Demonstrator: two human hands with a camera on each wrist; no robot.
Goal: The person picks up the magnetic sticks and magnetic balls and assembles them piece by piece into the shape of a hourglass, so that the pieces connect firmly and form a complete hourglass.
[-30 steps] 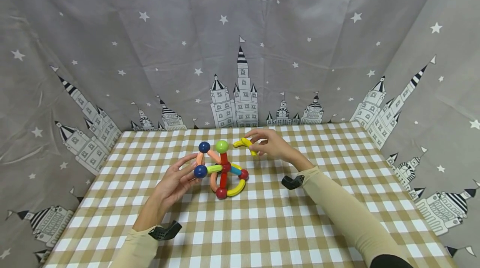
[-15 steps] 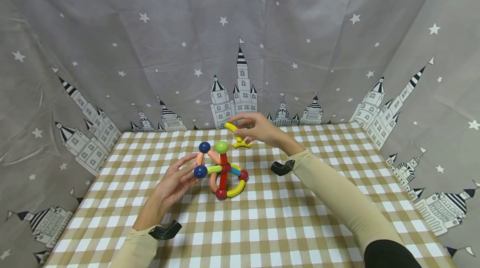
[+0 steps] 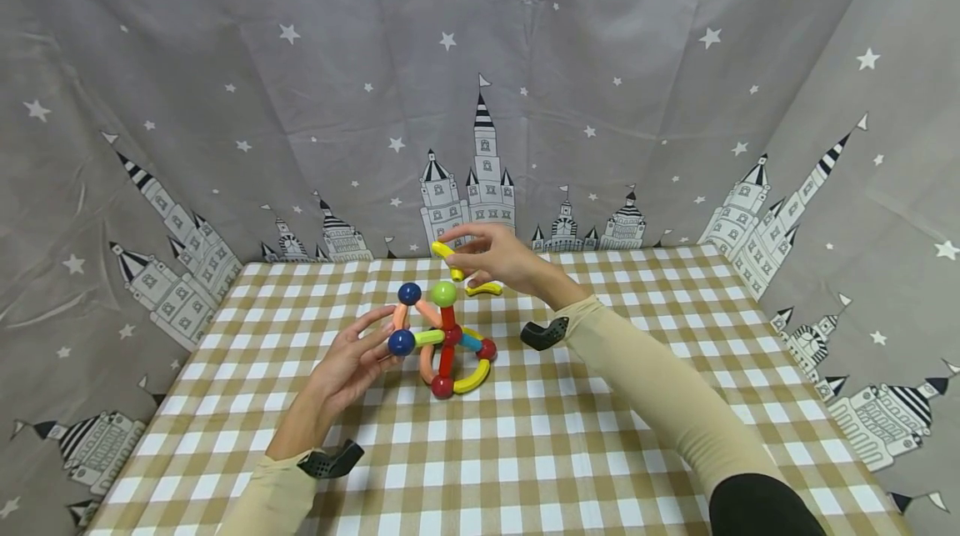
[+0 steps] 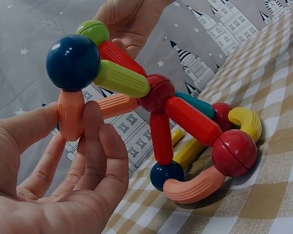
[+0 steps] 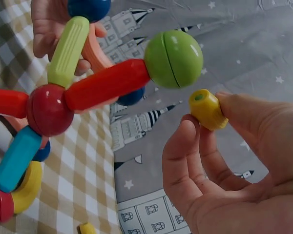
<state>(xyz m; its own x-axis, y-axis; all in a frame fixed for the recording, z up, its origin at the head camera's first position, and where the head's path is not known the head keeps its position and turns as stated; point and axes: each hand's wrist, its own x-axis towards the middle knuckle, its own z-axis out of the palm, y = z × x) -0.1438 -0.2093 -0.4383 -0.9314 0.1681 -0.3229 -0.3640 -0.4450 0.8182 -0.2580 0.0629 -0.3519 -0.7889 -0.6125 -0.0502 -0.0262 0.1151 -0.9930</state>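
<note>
A magnetic ball-and-stick model stands on the table, with a red ball (image 3: pixel 452 334) in its middle. My left hand (image 3: pixel 352 365) pinches a salmon magnetic stick (image 4: pixel 71 114) on the model's left side, just under a blue ball (image 4: pixel 73 62). Behind and above the model, my right hand (image 3: pixel 498 259) holds a curved yellow magnetic stick (image 3: pixel 442 251) between thumb and fingers. One end of that stick points at the light green ball (image 5: pixel 174 59) on top of the upright red stick (image 5: pixel 107 85). A small gap shows between them in the right wrist view.
Another curved yellow stick (image 3: pixel 489 289) lies on the checked tablecloth (image 3: pixel 480 469) behind the model, below my right hand. A grey curtain (image 3: pixel 600 127) printed with castles and stars hangs beyond the table's far edge.
My right hand has lifted one yellow stick from beside the other and carried it left, toward the green ball. The other yellow stick stays on the cloth. My left hand and the model have not moved.
</note>
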